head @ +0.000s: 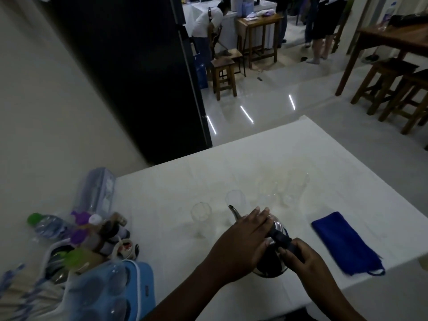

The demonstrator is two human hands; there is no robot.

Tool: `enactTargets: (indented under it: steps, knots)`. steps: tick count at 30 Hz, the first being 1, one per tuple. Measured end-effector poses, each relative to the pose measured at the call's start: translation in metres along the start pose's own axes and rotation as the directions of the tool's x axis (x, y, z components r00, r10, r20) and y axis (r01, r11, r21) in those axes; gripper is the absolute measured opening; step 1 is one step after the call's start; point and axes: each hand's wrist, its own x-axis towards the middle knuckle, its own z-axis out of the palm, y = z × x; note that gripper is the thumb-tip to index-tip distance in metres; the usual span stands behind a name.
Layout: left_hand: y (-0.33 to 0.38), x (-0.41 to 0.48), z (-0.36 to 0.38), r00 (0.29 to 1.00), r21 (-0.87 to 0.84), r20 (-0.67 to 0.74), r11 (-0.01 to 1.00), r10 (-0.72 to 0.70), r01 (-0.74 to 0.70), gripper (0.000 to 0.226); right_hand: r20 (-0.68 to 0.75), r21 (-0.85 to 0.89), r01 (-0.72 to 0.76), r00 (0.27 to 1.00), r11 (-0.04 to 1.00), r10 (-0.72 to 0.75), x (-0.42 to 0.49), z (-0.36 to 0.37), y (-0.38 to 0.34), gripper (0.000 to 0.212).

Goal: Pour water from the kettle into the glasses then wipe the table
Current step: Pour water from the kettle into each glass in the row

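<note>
A shiny metal kettle with a black handle stands near the front of the white table. Its thin spout points toward a clear glass just behind it. My right hand grips the kettle's black handle. My left hand lies flat over the kettle's lid and body. A second clear glass stands to the left of the spout. Further back on the right stand two or three more clear glasses, faint against the table. A folded blue cloth lies on the table to the right of the kettle.
Bottles with green, purple and white caps crowd the table's left end beside a blue tray. A dark cabinet stands behind the table. Wooden stools, tables and people occupy the room beyond.
</note>
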Motion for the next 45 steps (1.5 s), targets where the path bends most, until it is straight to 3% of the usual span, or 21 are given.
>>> enactTargets:
  steps: [9,24,45]
  knots:
    - [-0.029,-0.040,-0.003,0.994,-0.047,-0.048,0.994,-0.099,0.097,0.047,0.045,-0.021,0.014,0.999,1.000,-0.013,0.007,0.044,-0.007,0.018]
    - [-0.044,-0.045,-0.006,0.964,-0.136,-0.134,0.968,-0.230,0.212,0.048,0.074,-0.169,0.086,0.994,0.982,-0.075,0.023,0.057,-0.033,0.022]
    - [-0.054,-0.043,-0.002,0.944,-0.207,-0.146,0.942,-0.296,0.263,0.048,0.078,-0.279,0.088,0.995,0.956,-0.069,0.034,0.057,-0.043,0.015]
